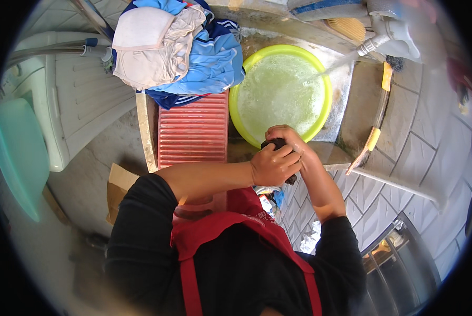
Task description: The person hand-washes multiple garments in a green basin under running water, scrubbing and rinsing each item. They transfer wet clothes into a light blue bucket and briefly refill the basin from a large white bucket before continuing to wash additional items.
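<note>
My left hand (274,166) and my right hand (286,137) are both closed around a bunched dark cloth (276,143). They hold it at the near rim of a yellow-green plastic basin (239,120). One end of the cloth hangs out below my left hand; most of it is hidden by my fingers. Cloudy, bubbly water (281,94) fills much of the basin. A stream runs into it from a tap (372,43) at the upper right. Left of the basin lies a red ridged washboard (192,138), with a heap of blue and pale clothes (212,59) on its far end.
The concrete sink's wall (144,130) borders the washboard. Brushes (368,144) with yellow parts rest along its right side, and a tan scrubbing brush (346,28) lies behind. A white plastic appliance (89,91) stands at left, near a cardboard box (119,189) on the floor.
</note>
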`<state>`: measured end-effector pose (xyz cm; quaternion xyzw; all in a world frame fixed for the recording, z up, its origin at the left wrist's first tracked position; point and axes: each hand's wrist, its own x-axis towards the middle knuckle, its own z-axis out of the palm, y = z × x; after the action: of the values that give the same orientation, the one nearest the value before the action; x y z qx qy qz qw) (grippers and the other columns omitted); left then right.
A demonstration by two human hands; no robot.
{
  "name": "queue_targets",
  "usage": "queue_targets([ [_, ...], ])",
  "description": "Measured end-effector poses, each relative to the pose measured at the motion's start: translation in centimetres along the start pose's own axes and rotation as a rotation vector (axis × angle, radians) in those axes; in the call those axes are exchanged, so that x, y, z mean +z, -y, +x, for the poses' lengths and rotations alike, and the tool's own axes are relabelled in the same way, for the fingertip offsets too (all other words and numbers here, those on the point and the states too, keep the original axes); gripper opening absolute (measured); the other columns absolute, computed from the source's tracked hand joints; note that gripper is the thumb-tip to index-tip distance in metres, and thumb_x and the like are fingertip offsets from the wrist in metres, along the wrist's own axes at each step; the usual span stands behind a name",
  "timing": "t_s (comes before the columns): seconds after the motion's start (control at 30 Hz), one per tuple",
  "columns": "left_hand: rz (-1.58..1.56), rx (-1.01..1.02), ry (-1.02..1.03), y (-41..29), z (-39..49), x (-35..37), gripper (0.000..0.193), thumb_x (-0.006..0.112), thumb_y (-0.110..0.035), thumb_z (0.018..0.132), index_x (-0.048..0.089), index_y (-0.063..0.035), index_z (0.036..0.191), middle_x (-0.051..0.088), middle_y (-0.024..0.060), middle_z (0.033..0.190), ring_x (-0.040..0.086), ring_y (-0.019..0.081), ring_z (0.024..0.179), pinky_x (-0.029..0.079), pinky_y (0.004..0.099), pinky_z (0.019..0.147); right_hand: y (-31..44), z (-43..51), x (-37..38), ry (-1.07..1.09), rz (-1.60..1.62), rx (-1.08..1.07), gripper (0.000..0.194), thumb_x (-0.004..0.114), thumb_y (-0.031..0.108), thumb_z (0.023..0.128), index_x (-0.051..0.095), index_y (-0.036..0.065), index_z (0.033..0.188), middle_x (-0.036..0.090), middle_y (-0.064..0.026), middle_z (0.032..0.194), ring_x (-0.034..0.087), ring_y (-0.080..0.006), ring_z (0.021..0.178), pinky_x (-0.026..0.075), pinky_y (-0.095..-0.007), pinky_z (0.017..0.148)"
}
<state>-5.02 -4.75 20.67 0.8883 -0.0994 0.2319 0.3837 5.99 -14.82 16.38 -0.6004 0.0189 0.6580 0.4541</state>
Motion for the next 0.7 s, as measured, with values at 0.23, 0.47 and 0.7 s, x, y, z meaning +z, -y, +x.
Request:
queue_targets([
  [0.23,-0.007,0.079,-0.002,-0.2,-0.8,-3.9,0.018,0.064,-0.03,0.069,0.061,-0.0135,0.077,0.054,0.001,0.081,0.054,0.0186,0.077,0.041,0.0311,0.055,2.3,-2.1,3.5,-0.152,-0.02,-0.056,0.018,0.058,0.014,0.079,0.057,0.003,0.065,0.056,-0.0041,0.067,0.049,-0.0138,0.061,0.042,-0.0304,0.059],
  [0.47,-0.367,-0.428,-0.173,2.0,0.6,-15.1,0.045,0.085,-0.035,0.065,0.051,-0.0107,0.082,0.054,0.0059,0.089,0.054,0.0233,0.085,0.046,0.0313,0.072,9.4,-2.7,9.8,0.055,0.657,-0.118,0.032,0.054,0.034,0.093,0.061,0.004,0.097,0.065,-0.0102,0.09,0.064,-0.0232,0.082,0.054,-0.037,0.078],
  [0.7,-1.239,-0.805,-1.144,1.3,-1.5,-34.6,0.023,0.073,-0.026,0.083,0.056,-0.0118,0.091,0.059,-0.001,0.087,0.057,0.011,0.082,0.049,0.0303,0.076,18.3,3.2,19.0,-0.192,-0.376,-0.773,0.064,0.06,0.043,0.092,0.037,0.005,0.137,0.044,-0.017,0.135,0.047,-0.0295,0.121,0.042,-0.0416,0.098],
])
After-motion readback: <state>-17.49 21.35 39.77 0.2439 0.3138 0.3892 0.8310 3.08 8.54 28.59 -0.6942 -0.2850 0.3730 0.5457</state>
